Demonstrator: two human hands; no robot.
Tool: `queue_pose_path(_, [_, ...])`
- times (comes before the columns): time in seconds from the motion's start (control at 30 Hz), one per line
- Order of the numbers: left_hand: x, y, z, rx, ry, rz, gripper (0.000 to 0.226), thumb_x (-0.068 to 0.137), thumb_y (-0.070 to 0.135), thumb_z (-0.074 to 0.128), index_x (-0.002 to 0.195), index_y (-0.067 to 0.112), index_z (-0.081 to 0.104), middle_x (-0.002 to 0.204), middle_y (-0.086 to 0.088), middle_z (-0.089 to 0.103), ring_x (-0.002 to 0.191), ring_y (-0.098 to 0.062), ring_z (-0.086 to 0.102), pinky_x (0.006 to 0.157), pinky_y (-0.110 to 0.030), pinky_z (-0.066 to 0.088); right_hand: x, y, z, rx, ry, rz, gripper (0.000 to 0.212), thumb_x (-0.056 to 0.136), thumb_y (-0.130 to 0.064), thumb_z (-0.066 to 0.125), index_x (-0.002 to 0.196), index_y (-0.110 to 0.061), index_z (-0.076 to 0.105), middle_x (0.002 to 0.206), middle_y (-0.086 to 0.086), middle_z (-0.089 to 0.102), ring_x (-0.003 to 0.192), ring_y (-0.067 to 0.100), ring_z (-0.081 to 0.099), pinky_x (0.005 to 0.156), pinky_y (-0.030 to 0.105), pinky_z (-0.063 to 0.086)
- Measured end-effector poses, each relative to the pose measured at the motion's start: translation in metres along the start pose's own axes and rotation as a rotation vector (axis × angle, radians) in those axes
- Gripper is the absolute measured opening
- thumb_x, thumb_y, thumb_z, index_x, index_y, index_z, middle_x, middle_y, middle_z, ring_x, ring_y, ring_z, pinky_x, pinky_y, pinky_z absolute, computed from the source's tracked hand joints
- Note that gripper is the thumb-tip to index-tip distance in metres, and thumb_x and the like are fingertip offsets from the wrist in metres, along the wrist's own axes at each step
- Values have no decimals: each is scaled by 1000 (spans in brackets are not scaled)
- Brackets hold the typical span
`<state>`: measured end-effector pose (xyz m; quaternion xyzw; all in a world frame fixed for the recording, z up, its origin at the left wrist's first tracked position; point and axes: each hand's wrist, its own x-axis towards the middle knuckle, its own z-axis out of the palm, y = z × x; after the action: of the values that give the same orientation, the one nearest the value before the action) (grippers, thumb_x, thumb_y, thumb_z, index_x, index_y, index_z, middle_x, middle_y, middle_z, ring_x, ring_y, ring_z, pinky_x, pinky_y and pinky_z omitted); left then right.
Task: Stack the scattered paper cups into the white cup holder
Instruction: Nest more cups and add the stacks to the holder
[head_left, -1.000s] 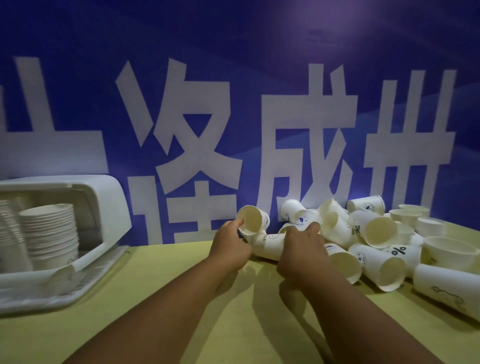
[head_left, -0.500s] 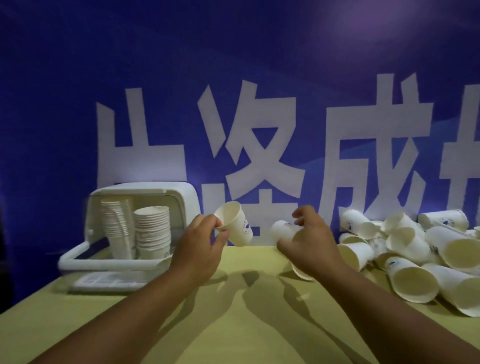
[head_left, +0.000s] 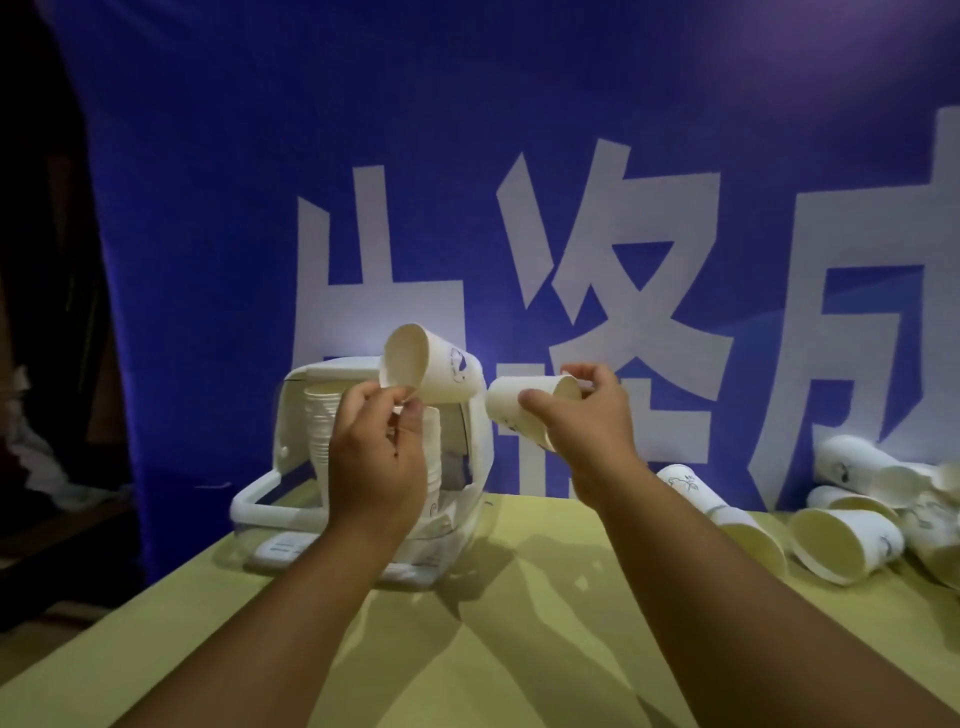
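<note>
Two paper cups are held up in the middle of the frame, in front of the white cup holder (head_left: 332, 368), which stands on the yellow surface (head_left: 519, 623) at the centre left. The first cup (head_left: 441, 371) is pinched at its rim by the grip of the left hand (head_left: 371, 467), with the open mouth turned to the left and the base pointing to the right. The second cup (head_left: 524, 410) lies sideways in the grip of the right hand (head_left: 587, 431), thumb below and fingers above, and its wider end seems to be turned towards the base of the first cup. The two are nearly touching, so it is judged that they are lined up to be nested before they are put away. Stacks of cups (head_left: 319, 415) are already seen inside the holder, partly hidden behind the left hand. More scattered cups (head_left: 841, 540) lie on their sides at the lower right, well apart from the holder, so much of the task is judged to be left
</note>
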<state>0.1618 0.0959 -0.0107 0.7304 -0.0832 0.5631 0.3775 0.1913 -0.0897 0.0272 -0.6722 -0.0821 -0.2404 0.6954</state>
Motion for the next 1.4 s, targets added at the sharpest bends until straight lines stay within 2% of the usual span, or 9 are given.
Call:
queue_pose_path(0.3, [15,-20,-14,212,-33,-9,20,105,25,49,108,10,61,112,8,42,99,-20,53,76,-35,50,-4,5,-1,-137,15,-120,59,76,-31,83,118,-33,43,108,-8,48,100,20,57,77,31,61])
queue_pose_path(0.43, [19,-26,-20,428,-73,43,30,105,34,36,112,12,56,115,-8,52,98,-26,54,72,-45,57,-5,2,-2,-196,37,-185,57,76,-37,82,123,-38,49,123,-3,46,100,20,56,81,39,61])
queue_pose_path(0.63, [24,-28,-25,632,-242,68,30,102,38,34,107,17,55,128,-10,52,111,-28,48,82,-46,51,-9,-5,-2,-209,29,-220,70,81,-41,78,142,-40,44,127,-6,35,105,15,49,86,29,50])
queue_pose_path(0.7, [18,-31,-21,599,-416,-3,36,102,51,34,116,22,52,142,-5,45,124,-27,43,94,-48,49,-11,-5,0,-196,19,-239,73,79,-41,80,141,-38,40,128,-7,40,107,14,50,87,31,53])
queue_pose_path(0.8, [9,-29,-14,371,-542,-113,54,94,54,60,136,24,41,153,4,32,128,-23,43,94,-39,49,-14,-6,2,-144,8,-244,70,76,-39,82,129,-37,37,122,-7,47,103,16,55,79,29,56])
queue_pose_path(0.93, [1,-21,-7,181,-465,-80,73,84,36,81,139,34,32,139,8,42,120,-19,50,93,-38,55,-19,-13,6,-112,-18,-285,65,77,-40,81,127,-39,39,115,-14,49,96,8,54,70,18,51])
queue_pose_path(1.1, [-4,-18,-4,72,-429,-61,103,70,31,92,140,45,18,142,6,46,122,-18,51,96,-41,51,-27,-14,18,-244,-88,-399,71,77,-43,81,138,-36,43,126,-14,49,108,10,51,82,21,52])
queue_pose_path(1.3, [-5,-22,-5,54,-416,-90,109,69,36,92,147,44,17,138,6,52,120,-18,55,96,-44,54,-32,-13,27,-474,-203,-443,79,81,-41,78,149,-33,39,137,-9,41,111,1,37,72,1,29])
queue_pose_path(1.4, [-7,-22,-5,89,-403,-76,105,73,40,89,149,42,16,145,3,50,123,-20,55,97,-43,55,-37,-9,37,-538,-255,-436,77,85,-49,72,151,-32,36,145,-12,40,122,1,37,90,5,28])
